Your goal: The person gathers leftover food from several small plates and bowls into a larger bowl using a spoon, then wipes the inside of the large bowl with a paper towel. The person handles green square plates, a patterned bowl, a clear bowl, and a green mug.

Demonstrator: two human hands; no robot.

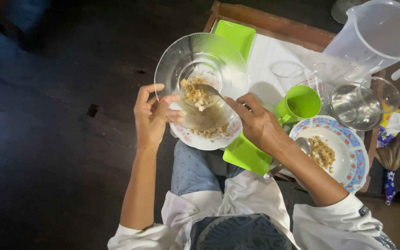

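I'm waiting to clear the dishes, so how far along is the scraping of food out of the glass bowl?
Partly done: scraps already lie on the white plate. In hand: the left hand tilts the glass bowl while the right hand works a spoon inside. Left: a clump of food in the bowl.

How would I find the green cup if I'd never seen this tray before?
Start at the wooden tray with the white cloth on it, to the right of the person's hands. Near its middle, just past the right hand, stands the green cup, in front of the big clear jug. It is the only solid bright-green cup with a handle; the cups beside it are see-through.
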